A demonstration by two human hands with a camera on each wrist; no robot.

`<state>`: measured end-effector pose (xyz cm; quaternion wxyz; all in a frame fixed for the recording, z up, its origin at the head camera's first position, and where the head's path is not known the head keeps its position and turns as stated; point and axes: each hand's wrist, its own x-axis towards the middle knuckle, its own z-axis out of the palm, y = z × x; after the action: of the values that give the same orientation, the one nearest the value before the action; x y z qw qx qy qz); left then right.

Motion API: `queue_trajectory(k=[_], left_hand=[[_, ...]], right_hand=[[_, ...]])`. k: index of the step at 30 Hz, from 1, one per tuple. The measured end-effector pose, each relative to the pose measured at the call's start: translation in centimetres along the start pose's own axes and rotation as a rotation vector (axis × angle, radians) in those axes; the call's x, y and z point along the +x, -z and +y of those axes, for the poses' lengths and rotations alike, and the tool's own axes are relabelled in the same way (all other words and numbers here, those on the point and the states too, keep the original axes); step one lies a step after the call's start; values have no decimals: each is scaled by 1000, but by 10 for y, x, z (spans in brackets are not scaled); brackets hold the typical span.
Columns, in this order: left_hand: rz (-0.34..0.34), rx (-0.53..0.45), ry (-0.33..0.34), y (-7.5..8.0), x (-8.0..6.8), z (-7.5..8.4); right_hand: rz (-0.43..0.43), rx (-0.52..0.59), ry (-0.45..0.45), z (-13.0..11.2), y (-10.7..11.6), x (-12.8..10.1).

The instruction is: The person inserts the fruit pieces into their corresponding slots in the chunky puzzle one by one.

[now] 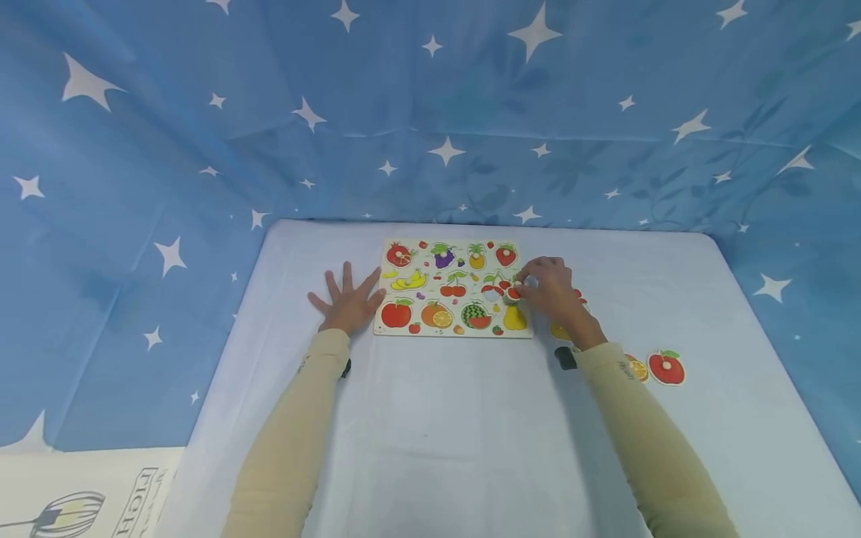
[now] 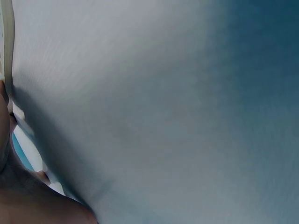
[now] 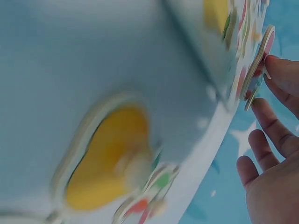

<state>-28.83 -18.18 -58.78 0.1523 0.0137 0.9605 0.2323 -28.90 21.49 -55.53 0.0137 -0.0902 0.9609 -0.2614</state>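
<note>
The left hand (image 1: 347, 302) was laid flat on the table (image 1: 430, 418), fingers spread, touching the left edge of the puzzle board (image 1: 452, 288). Most fruit slots on the board looked filled. A red-and-white piece (image 3: 256, 70) was pinched by the right hand (image 1: 550, 288) at the board's right side, tilted on edge, judged not yet seated. A yellow piece (image 3: 110, 156), an orange piece (image 1: 636, 368) and an apple piece (image 1: 667, 368) were left off the board, toward the table's right edge.

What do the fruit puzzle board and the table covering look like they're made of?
The puzzle board looks like thin pale wood or fibreboard with glossy printed fruit; its edge shows light and flat. The table covering seems to be matte light-blue fabric, faintly creased.
</note>
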Motion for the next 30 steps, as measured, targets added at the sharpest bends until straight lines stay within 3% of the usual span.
queue_trajectory(k=[17,23,30], left_hand=[[-10,-13,2,-4,8,-7],[-1,14,5,-4,4,-2],[-7,16,9,-2,6,-2]], right_hand=[[-12,-40,160,-58,-44,33],[-46,-58,146,-67,-58,41],[-23,-51,123,-79,-67,47]])
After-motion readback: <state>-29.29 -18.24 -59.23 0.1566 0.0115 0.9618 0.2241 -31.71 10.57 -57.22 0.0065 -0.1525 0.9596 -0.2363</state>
